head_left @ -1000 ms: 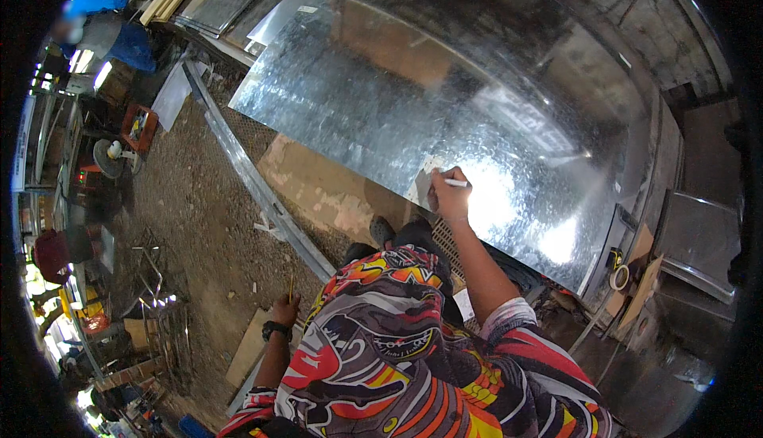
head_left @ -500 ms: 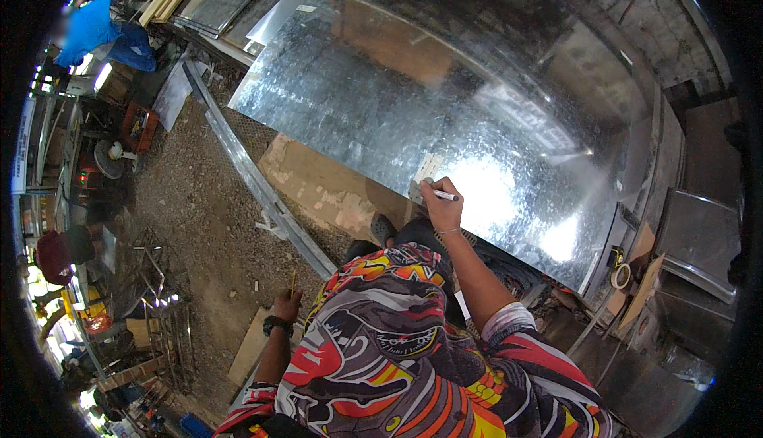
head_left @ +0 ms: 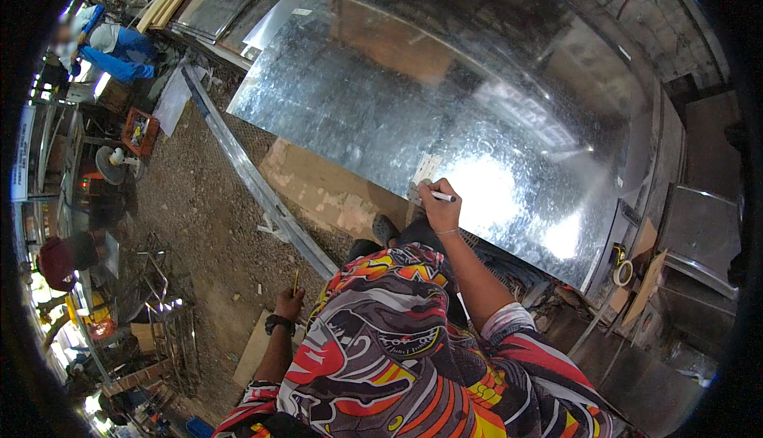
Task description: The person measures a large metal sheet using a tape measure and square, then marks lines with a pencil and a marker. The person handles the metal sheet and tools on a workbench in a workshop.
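Note:
My right hand [head_left: 442, 209] is closed around a white marker [head_left: 443, 196] with a dark end. It rests at the near edge of a large shiny metal sheet [head_left: 334, 120]. Right by the fingers, a white label [head_left: 427, 168] with print lies on the sheet, and a small grey piece [head_left: 414, 193] sits partly hidden by them. Down at my side, away from the sheet, my left hand [head_left: 288, 304] is closed on a thin yellow stick that looks like a pencil [head_left: 296, 281].
Long metal profiles [head_left: 238, 160] lie slantwise over gravel ground left of the sheet. A brown board [head_left: 318, 184] is under its near edge. Tape rolls [head_left: 622, 273] lie at the right. Farther left are a fan [head_left: 111, 165], an orange crate [head_left: 140, 132] and a person in blue [head_left: 119, 48].
Both my hands stay nearly in place, the right with the marker beside the label. At the far left, the person in blue has changed posture.

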A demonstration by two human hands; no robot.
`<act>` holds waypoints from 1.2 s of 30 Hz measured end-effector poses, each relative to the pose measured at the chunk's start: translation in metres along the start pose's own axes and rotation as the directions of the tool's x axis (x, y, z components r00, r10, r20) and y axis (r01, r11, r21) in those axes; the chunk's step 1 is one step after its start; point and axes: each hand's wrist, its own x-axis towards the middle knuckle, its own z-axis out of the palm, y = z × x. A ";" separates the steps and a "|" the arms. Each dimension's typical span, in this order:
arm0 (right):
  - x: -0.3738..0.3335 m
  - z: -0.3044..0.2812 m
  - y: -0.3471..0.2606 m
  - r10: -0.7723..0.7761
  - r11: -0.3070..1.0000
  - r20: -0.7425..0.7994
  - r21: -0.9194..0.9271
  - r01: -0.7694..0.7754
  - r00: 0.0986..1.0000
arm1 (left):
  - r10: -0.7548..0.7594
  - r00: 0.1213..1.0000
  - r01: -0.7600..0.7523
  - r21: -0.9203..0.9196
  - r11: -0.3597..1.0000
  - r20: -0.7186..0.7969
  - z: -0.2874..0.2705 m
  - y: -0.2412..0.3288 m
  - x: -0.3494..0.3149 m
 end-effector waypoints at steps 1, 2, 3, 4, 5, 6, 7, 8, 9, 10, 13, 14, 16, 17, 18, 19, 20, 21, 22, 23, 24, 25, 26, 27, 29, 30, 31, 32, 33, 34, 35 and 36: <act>0.002 0.000 0.005 -0.006 1.000 0.002 -0.012 0.006 1.000 | -0.006 1.000 0.006 0.007 1.000 0.006 0.000 0.003 0.002; 0.002 0.001 0.006 -0.009 1.000 0.012 -0.019 0.010 1.000 | 0.122 0.992 -0.121 0.046 0.992 -0.020 0.002 -0.013 0.005; 0.002 0.002 0.006 0.000 1.000 0.026 -0.013 0.001 1.000 | 0.248 0.968 -0.243 0.090 0.966 -0.041 0.003 -0.029 0.007; 0.003 -0.001 0.008 0.005 1.000 0.030 -0.013 -0.005 1.000 | 0.259 0.965 -0.255 0.083 0.963 -0.043 0.004 -0.026 0.008; 0.003 -0.003 0.009 0.011 1.000 0.035 -0.012 -0.010 0.999 | 0.269 0.962 -0.265 0.075 0.961 -0.046 0.004 -0.022 0.008; 0.004 -0.005 0.010 0.035 0.999 0.010 -0.032 -0.035 0.999 | 0.156 0.987 -0.155 0.019 0.988 -0.036 0.006 -0.018 0.008; 0.005 -0.008 0.013 0.060 0.997 -0.020 -0.053 -0.061 0.998 | 0.044 0.999 -0.044 -0.034 0.998 -0.016 0.004 -0.007 0.006; 0.004 -0.010 0.010 0.085 0.994 -0.045 -0.070 -0.089 0.995 | 0.045 0.999 -0.045 -0.035 0.998 -0.010 0.002 -0.002 0.002; 0.001 -0.013 0.008 0.127 0.991 -0.042 -0.042 -0.128 0.991 | 0.045 0.999 -0.046 -0.037 0.998 -0.005 0.000 0.003 -0.001; -0.003 -0.016 -0.008 0.168 0.986 -0.034 -0.012 -0.169 0.985 | 0.043 0.999 -0.043 -0.039 0.998 -0.002 -0.001 0.003 -0.004; -0.006 -0.017 -0.001 0.103 0.995 -0.016 0.021 -0.102 0.995 | 0.007 1.000 -0.006 -0.082 0.997 0.014 -0.001 -0.008 -0.003; -0.005 -0.018 0.007 0.047 0.999 -0.024 0.018 -0.047 0.999 | 0.030 0.999 -0.029 -0.068 0.997 0.011 -0.003 0.007 -0.007; -0.004 -0.019 0.018 0.042 0.999 -0.019 -0.003 -0.042 0.999 | 0.050 0.999 -0.049 -0.068 0.996 0.009 -0.008 0.024 -0.016; -0.003 -0.018 0.019 0.039 0.999 -0.008 -0.011 -0.039 0.999 | 0.046 0.999 -0.045 -0.085 0.995 0.009 -0.008 0.023 -0.018; -0.003 -0.018 0.020 0.035 0.999 -0.007 0.003 -0.035 0.999 | 0.030 0.999 -0.026 -0.130 0.991 0.024 -0.005 0.010 -0.010; -0.003 -0.016 0.020 0.029 0.999 -0.010 0.015 -0.029 1.000 | 0.017 0.999 -0.010 -0.174 0.985 0.042 -0.004 0.010 -0.007; -0.003 -0.016 0.020 0.023 0.999 -0.013 0.028 -0.023 1.000 | 0.021 0.999 -0.014 -0.149 0.989 0.044 -0.005 0.010 -0.005; -0.003 -0.016 0.020 0.024 0.999 -0.010 0.027 -0.024 1.000 | 0.024 0.999 -0.019 -0.124 0.992 0.045 -0.006 0.010 -0.003; -0.004 -0.017 0.017 0.024 0.999 -0.007 0.027 -0.024 1.000 | 0.028 0.999 -0.024 -0.099 0.995 0.046 -0.006 0.010 -0.001; -0.004 -0.017 0.014 0.025 0.999 -0.004 0.026 -0.025 1.000 | 0.011 0.999 -0.008 -0.084 0.996 0.032 -0.006 0.011 0.001; -0.003 -0.018 0.013 0.022 1.000 -0.006 0.017 -0.022 1.000 | -0.007 1.000 0.008 -0.068 0.998 0.017 -0.005 0.012 0.003; -0.003 -0.018 0.014 0.019 1.000 -0.005 0.008 -0.019 1.000 | -0.026 1.000 0.026 -0.054 0.998 0.001 -0.003 0.009 0.005; -0.003 -0.016 0.014 0.018 1.000 0.002 0.003 -0.018 1.000 | 0.091 0.995 -0.092 -0.023 0.996 -0.029 -0.001 -0.006 0.008; -0.003 -0.015 0.014 0.035 0.999 0.011 0.030 -0.035 0.999 | 0.207 0.977 -0.206 0.012 0.978 -0.055 0.001 -0.021 0.010; -0.002 -0.013 0.016 0.066 0.995 0.019 0.069 -0.067 0.998 | 0.231 0.971 -0.230 0.024 0.973 -0.063 0.002 -0.018 0.009; -0.002 -0.015 0.017 0.074 0.995 0.003 0.074 -0.074 0.997 | 0.145 0.988 -0.145 0.006 0.989 -0.045 -0.002 0.007 0.004; -0.003 -0.015 0.012 0.084 0.993 -0.007 0.083 -0.083 0.996 | 0.054 0.998 -0.054 -0.007 0.998 -0.031 -0.008 0.029 -0.005; -0.003 -0.014 0.006 0.091 0.991 -0.007 0.095 -0.090 0.996 | 0.046 0.998 -0.047 -0.034 0.998 -0.034 -0.009 0.030 -0.009; -0.002 -0.015 -0.001 0.131 0.990 0.016 0.058 -0.131 0.991 | 0.038 0.999 -0.040 -0.062 0.997 -0.036 -0.010 0.031 -0.012; -0.002 -0.019 -0.009 0.170 0.985 0.036 0.018 -0.170 0.985 | 0.030 0.999 -0.033 -0.092 0.995 -0.037 -0.009 0.031 -0.013; -0.001 -0.022 -0.012 0.209 0.978 0.054 -0.023 -0.208 0.976 | 0.046 0.998 -0.049 -0.064 0.997 -0.047 -0.008 0.030 -0.014; -0.002 -0.023 -0.013 0.217 0.970 0.012 0.114 -0.217 0.976 | 0.063 0.997 -0.065 -0.036 0.997 -0.055 -0.008 0.028 -0.014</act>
